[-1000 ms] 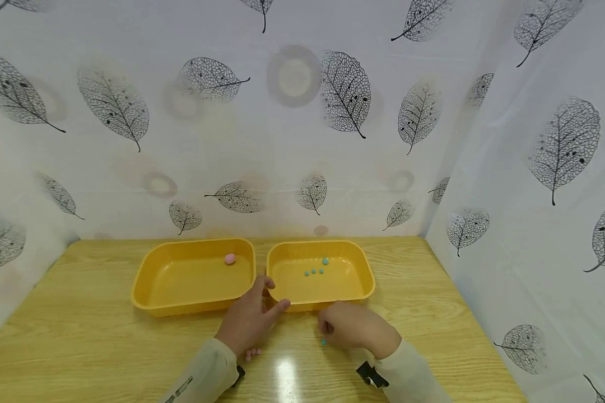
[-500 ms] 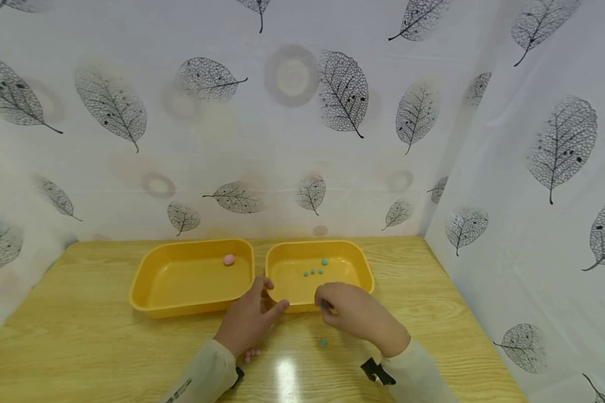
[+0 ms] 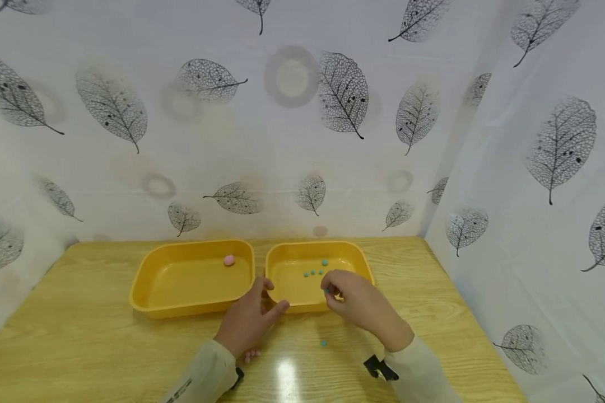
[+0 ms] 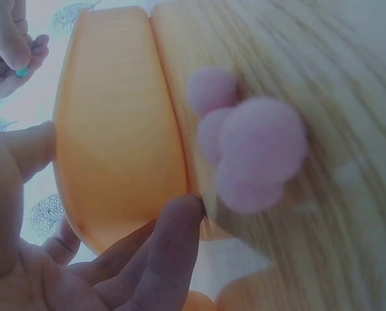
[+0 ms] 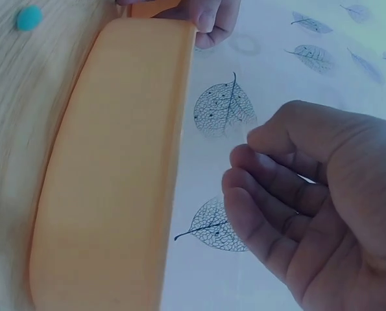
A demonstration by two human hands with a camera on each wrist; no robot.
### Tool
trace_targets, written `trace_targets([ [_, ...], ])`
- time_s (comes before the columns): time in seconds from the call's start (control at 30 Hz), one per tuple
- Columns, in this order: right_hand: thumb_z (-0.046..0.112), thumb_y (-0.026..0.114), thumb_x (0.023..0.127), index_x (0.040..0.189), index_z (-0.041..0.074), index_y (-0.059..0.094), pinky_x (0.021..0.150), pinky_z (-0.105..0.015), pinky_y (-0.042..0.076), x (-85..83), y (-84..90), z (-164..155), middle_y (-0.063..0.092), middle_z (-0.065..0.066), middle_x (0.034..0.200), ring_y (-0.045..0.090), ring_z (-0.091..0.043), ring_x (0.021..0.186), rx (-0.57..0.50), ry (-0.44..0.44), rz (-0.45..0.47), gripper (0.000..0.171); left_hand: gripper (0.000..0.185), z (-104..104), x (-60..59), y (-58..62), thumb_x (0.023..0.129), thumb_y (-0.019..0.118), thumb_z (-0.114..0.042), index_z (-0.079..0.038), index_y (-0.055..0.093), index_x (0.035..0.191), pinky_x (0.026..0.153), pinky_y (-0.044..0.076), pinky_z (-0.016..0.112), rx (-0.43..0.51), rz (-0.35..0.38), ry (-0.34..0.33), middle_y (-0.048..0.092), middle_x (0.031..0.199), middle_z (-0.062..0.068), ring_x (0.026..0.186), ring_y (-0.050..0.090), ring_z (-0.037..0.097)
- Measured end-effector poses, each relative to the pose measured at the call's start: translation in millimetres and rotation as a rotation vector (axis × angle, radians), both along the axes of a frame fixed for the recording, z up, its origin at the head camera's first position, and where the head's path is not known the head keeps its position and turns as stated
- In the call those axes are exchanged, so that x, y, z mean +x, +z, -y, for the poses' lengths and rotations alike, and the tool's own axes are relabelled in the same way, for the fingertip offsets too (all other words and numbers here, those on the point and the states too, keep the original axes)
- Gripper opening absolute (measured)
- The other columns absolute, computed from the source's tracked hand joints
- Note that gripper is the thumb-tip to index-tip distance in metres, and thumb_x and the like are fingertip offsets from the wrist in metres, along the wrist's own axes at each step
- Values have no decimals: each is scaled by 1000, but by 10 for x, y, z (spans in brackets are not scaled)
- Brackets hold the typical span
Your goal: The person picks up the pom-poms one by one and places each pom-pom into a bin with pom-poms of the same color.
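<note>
My right hand (image 3: 360, 302) is over the front part of the right yellow tray (image 3: 302, 307), pinching a small teal pom-pom (image 4: 22, 72) between thumb and fingertips. Inside that tray lie a larger teal pom-pom (image 3: 325, 262) and several smaller ones (image 3: 312, 272). At the tray's near left corner, my left hand (image 3: 247, 319) holds on, thumb at the front rim and fingers round the side. On the table, another teal pom-pom (image 5: 28, 18) lies in front of the tray. Pink pom-poms (image 4: 264, 139) cluster beside my left wrist, partly overlapping in the left wrist view.
Left of the right tray stands a longer yellow tray (image 3: 142, 307) with one pink pom-pom (image 3: 229, 260) in it. Both trays sit near the back of the wooden table (image 3: 80, 347), before a leaf-patterned curtain (image 3: 282, 140) that also runs along the sides.
My right hand has lifted a teal pom-pom from the table and carried it forward over the right tray's front rim. My left hand has stayed at the tray corner.
</note>
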State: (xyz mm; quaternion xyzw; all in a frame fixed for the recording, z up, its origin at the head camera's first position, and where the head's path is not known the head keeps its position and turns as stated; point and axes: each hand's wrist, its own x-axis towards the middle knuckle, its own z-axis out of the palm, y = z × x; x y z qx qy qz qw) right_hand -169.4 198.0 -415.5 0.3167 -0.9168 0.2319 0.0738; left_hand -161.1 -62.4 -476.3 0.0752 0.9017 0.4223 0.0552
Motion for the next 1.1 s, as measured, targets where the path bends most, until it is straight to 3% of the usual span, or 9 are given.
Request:
trace_targets([
  [0.27, 3, 72, 91, 95, 14, 68, 70, -27, 52, -47, -28, -33, 64, 7, 89, 59, -13, 77, -15, -119, -96, 12, 57, -2, 6, 6, 95, 68, -59, -18, 50, 131, 57, 43, 34, 0, -1, -3, 61, 85, -1, 64, 53, 17],
  [0.53, 1, 72, 89, 95, 13, 68, 68, -27, 51, -54, -13, -53, 63, 4, 88, 61, -18, 77, -45, -147, -135, 14, 57, 2, 8, 20, 94, 68, -59, -19, 51, 130, 61, 46, 33, 9, -3, 1, 66, 114, 2, 69, 56, 15],
  [1.1, -2, 71, 88, 97, 9, 70, 68, -27, 55, -96, -66, -91, 67, 2, 90, 64, -16, 76, -52, -169, -206, 15, 56, -15, 15, 30, 95, 68, -57, -18, 51, 130, 60, 46, 33, -14, -9, 1, 66, 114, 2, 70, 56, 15],
])
